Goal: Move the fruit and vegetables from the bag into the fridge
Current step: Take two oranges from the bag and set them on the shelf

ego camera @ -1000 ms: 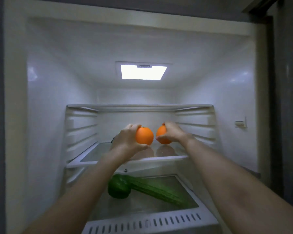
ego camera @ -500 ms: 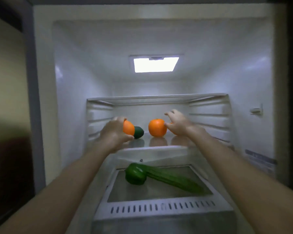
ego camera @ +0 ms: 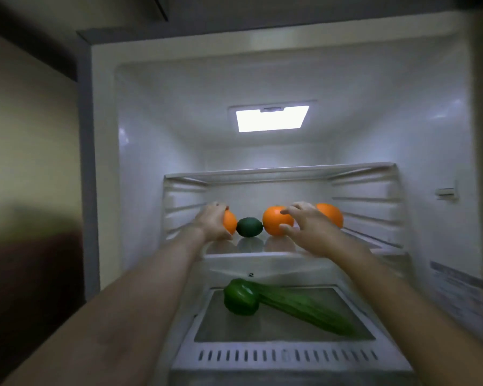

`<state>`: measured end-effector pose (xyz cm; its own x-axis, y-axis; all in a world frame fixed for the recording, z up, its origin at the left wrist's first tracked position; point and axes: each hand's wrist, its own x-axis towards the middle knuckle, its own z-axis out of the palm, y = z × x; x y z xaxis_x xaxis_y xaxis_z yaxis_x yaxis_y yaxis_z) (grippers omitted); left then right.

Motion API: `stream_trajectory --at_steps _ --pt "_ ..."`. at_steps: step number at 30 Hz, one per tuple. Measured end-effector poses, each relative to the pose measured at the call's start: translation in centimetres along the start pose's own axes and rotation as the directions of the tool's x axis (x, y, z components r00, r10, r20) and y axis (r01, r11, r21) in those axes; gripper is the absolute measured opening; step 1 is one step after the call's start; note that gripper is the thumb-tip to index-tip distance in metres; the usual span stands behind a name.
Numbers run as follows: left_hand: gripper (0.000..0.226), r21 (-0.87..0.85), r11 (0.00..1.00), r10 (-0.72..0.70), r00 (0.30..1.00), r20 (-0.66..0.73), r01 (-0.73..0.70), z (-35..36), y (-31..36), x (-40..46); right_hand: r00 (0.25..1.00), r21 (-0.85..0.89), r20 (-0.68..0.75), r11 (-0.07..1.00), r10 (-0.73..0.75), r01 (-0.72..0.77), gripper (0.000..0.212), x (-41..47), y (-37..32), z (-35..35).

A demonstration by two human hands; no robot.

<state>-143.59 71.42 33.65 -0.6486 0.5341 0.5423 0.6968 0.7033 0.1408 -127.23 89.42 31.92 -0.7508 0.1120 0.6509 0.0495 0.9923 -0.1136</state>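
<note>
Fridge (ego camera: 156, 168) shelf (ego camera: 262, 256) mid-frame: three oranges and a dark green fruit (ego camera: 249, 226).
Left hand (ego camera: 211, 222) grips the left orange (ego camera: 230, 224); right hand (ego camera: 308, 228) spread near the middle orange (ego camera: 273, 221); pepper (ego camera: 240, 296) below.

The room is dim. A pale yellowish wall (ego camera: 31, 140) stands to the left, its lower part dark and blurred. Above it runs a dark ceiling edge (ego camera: 34, 37). The only bright light is a rectangular lamp panel (ego camera: 272, 118) glowing white overhead.
</note>
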Motion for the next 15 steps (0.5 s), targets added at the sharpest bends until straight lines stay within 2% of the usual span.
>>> stream_trajectory --at_steps 10,15 --pt "0.075 0.042 0.999 -0.015 1.0 -0.026 0.016 0.2 0.3 -0.5 0.999 0.004 0.007 0.999 0.039 -0.039 0.045 -0.7 1.8 0.4" --pt "0.056 0.094 0.995 -0.038 0.997 -0.065 0.044 -0.7 1.8 -1.7 0.998 -0.006 0.011 0.998 0.055 -0.055 0.045 -1.2 1.1 -0.1"
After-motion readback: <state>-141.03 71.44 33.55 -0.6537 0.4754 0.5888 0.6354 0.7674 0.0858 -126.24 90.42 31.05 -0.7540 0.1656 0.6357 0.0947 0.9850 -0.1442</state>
